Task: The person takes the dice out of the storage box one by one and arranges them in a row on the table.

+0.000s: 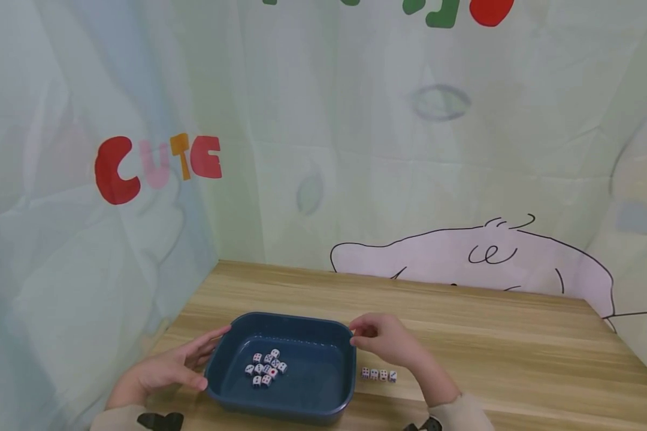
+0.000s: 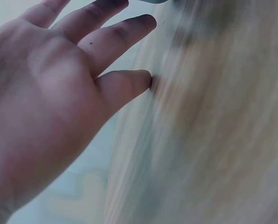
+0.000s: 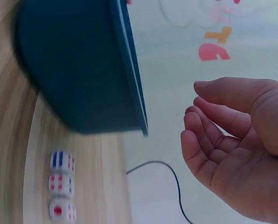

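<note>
I am at a wood-grain tabletop (image 1: 507, 347) inside a booth-like nook, walled on three sides by creased, pale printed sheets (image 1: 356, 179) bearing bright "CUTE" lettering (image 1: 180, 148) and a cartoon figure (image 1: 437, 257); whether home or studio, I cannot tell.

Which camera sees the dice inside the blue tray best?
The head view: it looks into the blue tray, showing its dice clearly. Neither wrist view shows those dice; the right one shows the tray from outside.

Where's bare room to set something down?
Free: right half of the blue tray, beside the dice cluster; wooden tabletop right of the right hand and behind the tray. Crowded: tray's left half; narrow gap between tray and dice row.
</note>
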